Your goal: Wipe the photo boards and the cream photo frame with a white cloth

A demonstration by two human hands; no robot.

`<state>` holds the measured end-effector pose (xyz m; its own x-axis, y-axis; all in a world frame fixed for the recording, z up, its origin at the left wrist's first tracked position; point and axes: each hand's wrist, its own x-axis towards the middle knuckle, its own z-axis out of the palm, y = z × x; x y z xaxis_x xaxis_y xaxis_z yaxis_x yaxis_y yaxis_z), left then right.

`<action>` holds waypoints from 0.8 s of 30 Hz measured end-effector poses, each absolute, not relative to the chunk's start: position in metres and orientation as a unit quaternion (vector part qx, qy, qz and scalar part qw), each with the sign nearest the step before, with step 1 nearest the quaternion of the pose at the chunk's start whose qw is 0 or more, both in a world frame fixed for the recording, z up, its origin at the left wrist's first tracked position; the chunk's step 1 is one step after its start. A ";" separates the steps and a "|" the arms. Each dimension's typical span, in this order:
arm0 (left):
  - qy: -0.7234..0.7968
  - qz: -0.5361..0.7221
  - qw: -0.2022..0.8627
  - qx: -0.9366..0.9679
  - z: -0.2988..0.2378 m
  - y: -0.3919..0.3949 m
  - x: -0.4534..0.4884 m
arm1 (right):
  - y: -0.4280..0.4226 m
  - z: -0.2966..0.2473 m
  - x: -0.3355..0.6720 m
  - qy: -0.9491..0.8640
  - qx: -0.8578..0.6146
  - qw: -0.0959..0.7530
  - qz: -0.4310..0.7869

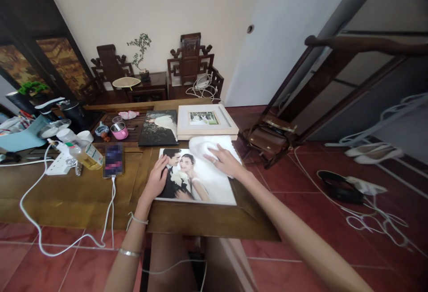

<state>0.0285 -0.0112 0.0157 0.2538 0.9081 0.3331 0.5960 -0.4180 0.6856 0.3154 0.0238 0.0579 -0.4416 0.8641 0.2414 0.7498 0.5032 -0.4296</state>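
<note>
A large wedding photo print (pixel 200 180) lies flat on the wooden table (pixel 76 194) in front of me. My left hand (pixel 156 180) rests on its left edge with fingers spread flat. A white cloth (pixel 202 146) lies on the print's upper right part, and my right hand (pixel 225 160) presses down on it with fingers laid over it. Behind the print stand a dark photo album (pixel 158 128) and a white framed picture box (pixel 206 121).
A phone (pixel 113 160) on a white cable, a power strip (pixel 62 163), a bottle (pixel 85 154), a pink pot (pixel 119 130) and clutter sit at the table's left. Carved chairs (pixel 192 67) stand behind. A brown bag (pixel 270 138), shoes (pixel 371 153) and cables (pixel 368 211) lie on the red tile floor at right.
</note>
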 end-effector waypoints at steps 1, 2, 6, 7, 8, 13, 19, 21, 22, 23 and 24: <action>0.493 0.364 0.222 0.758 0.017 -0.012 0.029 | 0.022 0.057 0.314 -0.841 -0.477 0.223 0.125; 0.493 0.368 0.226 0.755 0.017 -0.013 0.030 | 0.016 0.057 0.312 -0.846 -0.469 0.225 0.118; 0.496 0.375 0.222 0.751 0.017 -0.015 0.031 | -0.042 0.055 0.310 -0.885 -0.401 0.217 0.099; 0.496 0.376 0.218 0.752 0.017 -0.015 0.032 | -0.061 0.056 0.310 -0.894 -0.383 0.212 0.100; 0.497 0.375 0.214 0.753 0.016 -0.015 0.032 | -0.080 0.058 0.311 -0.899 -0.372 0.206 0.103; 0.499 0.362 0.205 0.760 0.016 -0.014 0.032 | -0.127 0.068 0.319 -0.916 -0.330 0.166 0.154; 0.508 0.364 0.198 0.755 0.015 -0.014 0.032 | -0.054 0.057 0.334 -0.844 -0.471 0.170 0.193; 0.507 0.359 0.201 0.757 0.015 -0.014 0.032 | -0.019 0.054 0.332 -0.839 -0.474 0.193 0.187; 0.507 0.357 0.203 0.758 0.015 -0.014 0.032 | -0.004 0.053 0.329 -0.836 -0.476 0.206 0.181; 0.508 0.356 0.204 0.757 0.015 -0.014 0.032 | 0.008 0.052 0.325 -0.831 -0.482 0.219 0.172; 0.509 0.357 0.204 0.757 0.015 -0.014 0.031 | 0.017 0.051 0.322 -0.827 -0.488 0.229 0.159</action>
<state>0.0315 -0.0137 0.0153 0.2277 0.9153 0.3323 0.6245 -0.3991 0.6714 0.3216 0.0170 0.0507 -0.4197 0.8799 0.2229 0.7342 0.4735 -0.4865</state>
